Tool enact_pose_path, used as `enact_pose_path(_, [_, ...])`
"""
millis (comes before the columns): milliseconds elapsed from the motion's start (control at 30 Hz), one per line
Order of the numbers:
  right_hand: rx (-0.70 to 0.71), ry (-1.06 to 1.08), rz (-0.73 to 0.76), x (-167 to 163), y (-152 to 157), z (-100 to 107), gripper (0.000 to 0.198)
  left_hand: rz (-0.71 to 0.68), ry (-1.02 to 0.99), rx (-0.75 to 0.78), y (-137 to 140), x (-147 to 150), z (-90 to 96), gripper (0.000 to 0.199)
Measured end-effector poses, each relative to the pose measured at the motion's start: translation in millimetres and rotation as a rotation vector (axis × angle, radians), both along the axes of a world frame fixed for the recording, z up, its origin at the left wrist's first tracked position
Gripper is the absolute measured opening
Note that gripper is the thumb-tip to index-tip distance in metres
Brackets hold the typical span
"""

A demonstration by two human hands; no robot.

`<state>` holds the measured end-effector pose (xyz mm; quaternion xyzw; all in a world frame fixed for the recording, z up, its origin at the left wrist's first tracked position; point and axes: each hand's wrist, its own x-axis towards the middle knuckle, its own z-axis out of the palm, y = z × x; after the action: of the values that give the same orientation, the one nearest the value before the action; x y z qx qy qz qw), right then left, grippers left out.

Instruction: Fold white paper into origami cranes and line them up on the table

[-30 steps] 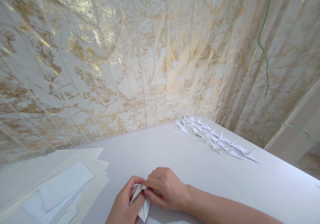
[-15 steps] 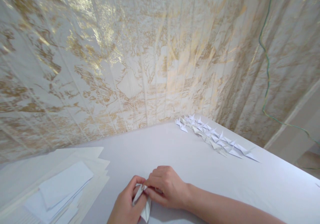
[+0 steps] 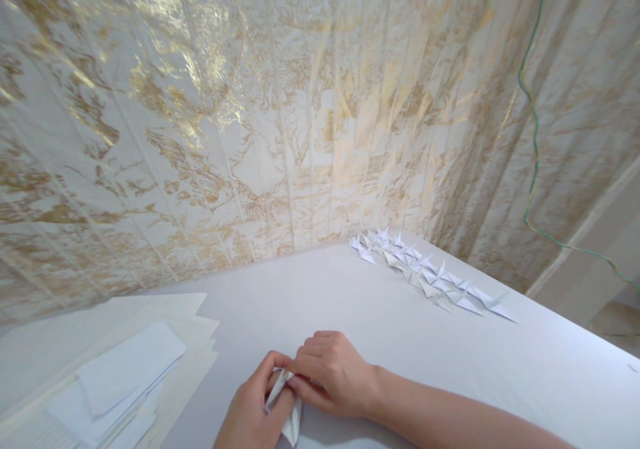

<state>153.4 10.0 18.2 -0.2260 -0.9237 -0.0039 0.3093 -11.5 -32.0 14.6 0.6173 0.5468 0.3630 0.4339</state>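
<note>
A small piece of folded white paper (image 3: 291,426) is between my two hands at the bottom middle of the head view. My left hand (image 3: 255,402) is closed around it, thumb on the near side and index finger curled over the top. The fingertips of my right hand (image 3: 333,374) pinch the paper's upper corner, close to the left fingertips. Part of the paper is hidden by my fingers. Beyond my right hand, several folded paper cranes (image 3: 430,272) stand in rows along the table's right edge.
On the left of the white table (image 3: 280,302) lies a fanned stack of cream sheets (image 3: 195,312), with smaller white paper pieces (image 3: 133,365) on top. A gold-patterned curtain (image 3: 240,135) hangs behind. A green cord (image 3: 536,135) runs down at the right.
My right fingertips have shifted very slightly at the paper's upper corner. Both hands keep their grip on the folded paper, and the rest looks the same.
</note>
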Motion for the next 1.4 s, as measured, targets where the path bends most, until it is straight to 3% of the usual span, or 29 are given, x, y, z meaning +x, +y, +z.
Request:
enact_pose_path(433, [-0.092, 0.005, 0.043, 1.0, 1.1, 2.7, 0.036, -0.045, 0.052, 0.045, 0.4, -0.3, 0.2, 0.015])
enact_pose_path(733, [-0.147, -0.007, 0.062, 3.0, 3.3, 0.2, 0.035, -0.045, 0.091, 0.085, -3.6, 3.8, 10.2, 0.015])
enact_pose_path(933, [-0.174, -0.019, 0.047, 3.5, 2.5, 1.2, 0.033, -0.059, 0.187, 0.089, -2.8, 2.3, 4.0, 0.015])
enact_pose_path(1400, [-0.405, 0.012, 0.01, 4.2, 2.7, -0.3, 0.021, -0.11, 0.345, 0.055, -2.8, 0.1, 6.4, 0.014])
